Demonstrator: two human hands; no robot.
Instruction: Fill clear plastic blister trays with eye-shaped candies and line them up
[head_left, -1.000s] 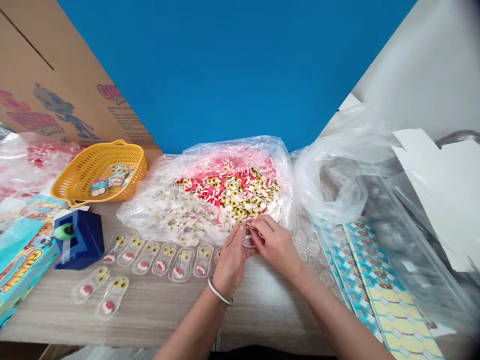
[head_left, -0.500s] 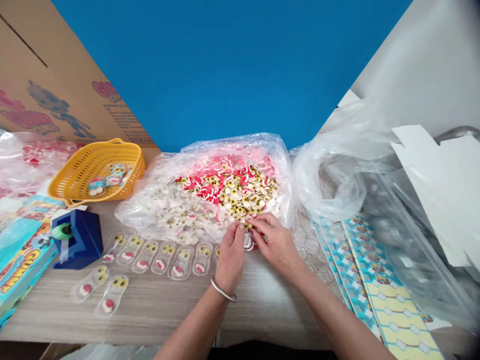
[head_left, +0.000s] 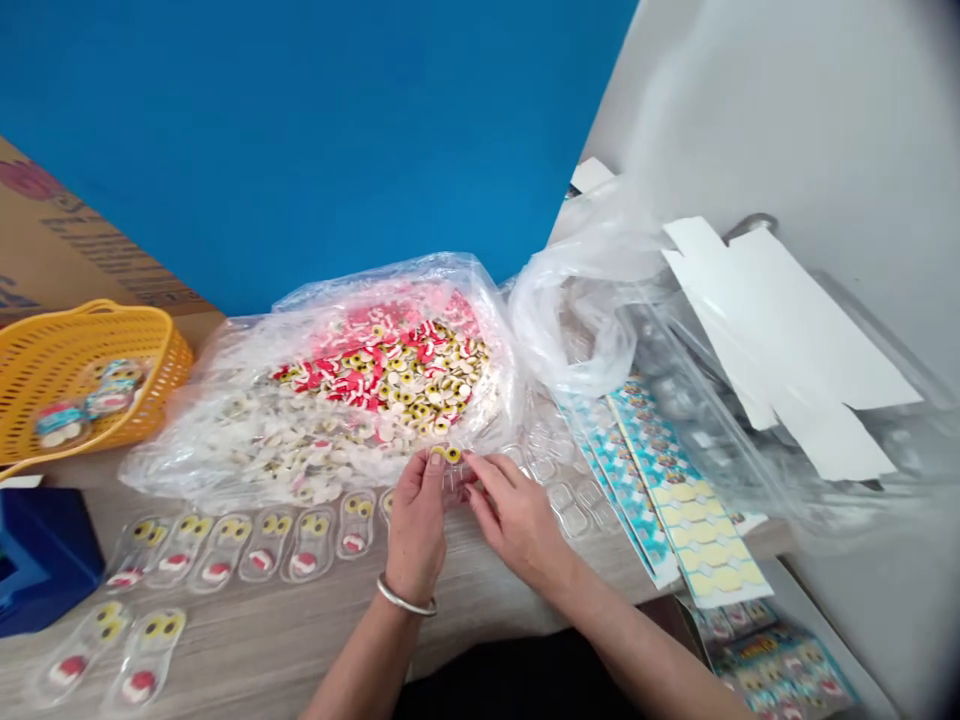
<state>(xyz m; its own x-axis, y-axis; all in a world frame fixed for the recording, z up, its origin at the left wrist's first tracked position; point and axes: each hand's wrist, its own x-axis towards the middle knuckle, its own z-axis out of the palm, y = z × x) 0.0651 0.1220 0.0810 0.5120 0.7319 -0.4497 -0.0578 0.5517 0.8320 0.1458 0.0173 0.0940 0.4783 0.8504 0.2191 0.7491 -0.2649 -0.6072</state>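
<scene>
Just in front of the big bag, my left hand (head_left: 418, 525), with a bangle at the wrist, pinches a small clear plastic blister tray (head_left: 455, 482). Two yellow eye-shaped candies (head_left: 453, 455) with black centres sit at its top end. My right hand (head_left: 521, 515) grips the tray's right edge with bent fingers and thumb. Its fingers partly cover the lower cavity. Beyond the hands lies an open clear bag (head_left: 247, 400) full of loose eye candies and red-and-white candies (head_left: 360, 385). Left of my hands stands a row of filled blister trays (head_left: 311, 540), each holding two eyes and a red-and-white piece.
A yellow basket (head_left: 169, 375) with wrapped packs stands at the left, behind a blue tape dispenser (head_left: 49, 560). Unfilled clear trays (head_left: 574, 510) lie to the right, beside printed card sheets (head_left: 675, 480), a rolled plastic bag (head_left: 540, 330) and a white cardboard piece (head_left: 780, 340).
My view has turned to the right, so the scene sits further left. Two eye candies now show clearly in the tray between my hands, where fingers covered the top end before.
</scene>
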